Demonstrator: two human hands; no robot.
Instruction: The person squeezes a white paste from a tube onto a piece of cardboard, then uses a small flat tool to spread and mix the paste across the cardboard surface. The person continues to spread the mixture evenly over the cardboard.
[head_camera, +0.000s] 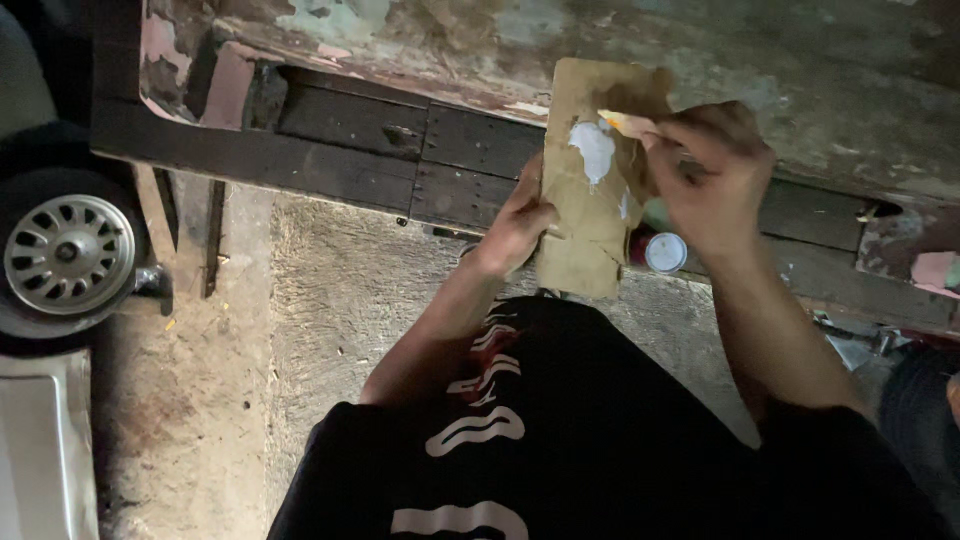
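Note:
My left hand (515, 225) grips the left edge of a brown piece of cardboard (585, 215) held upright in front of me. A blob of white paste (594, 150) lies on the cardboard's upper part. My right hand (715, 180) pinches a small flat scraper (625, 123) whose pale tip rests at the top of the white paste. Below the right hand, on the ground, a small round tin (665, 252) with white contents stands partly hidden behind the cardboard.
A worn vehicle body panel (480, 40) with flaking paint and a dark sill (330, 150) runs across the top. A wheel with a silver hubcap (68, 255) is at the left. Rough concrete floor (330, 300) lies below. My black printed shirt fills the bottom.

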